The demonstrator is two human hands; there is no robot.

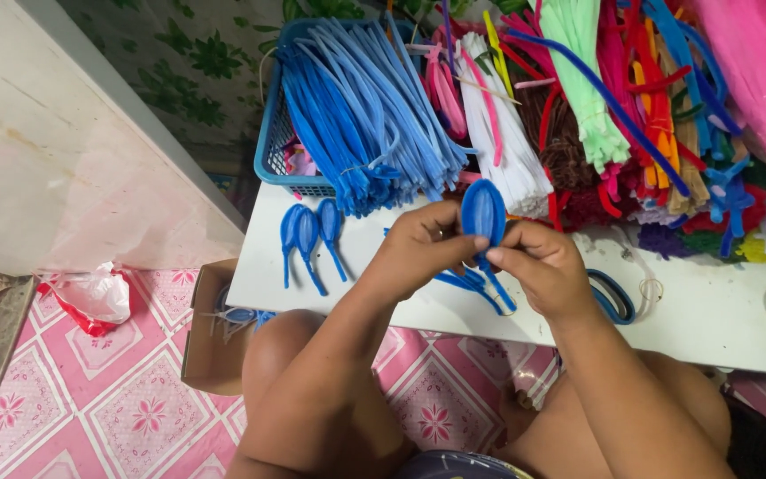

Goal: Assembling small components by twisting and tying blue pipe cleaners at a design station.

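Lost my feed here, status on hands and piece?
Left hand and right hand both pinch blue oval pipe-cleaner petal. Held above white table. Nothing in the way.

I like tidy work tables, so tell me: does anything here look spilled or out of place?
Nothing looks damaged. The blue stems overflow the blue basket onto the white table, and a crumpled plastic bag lies on the floor.
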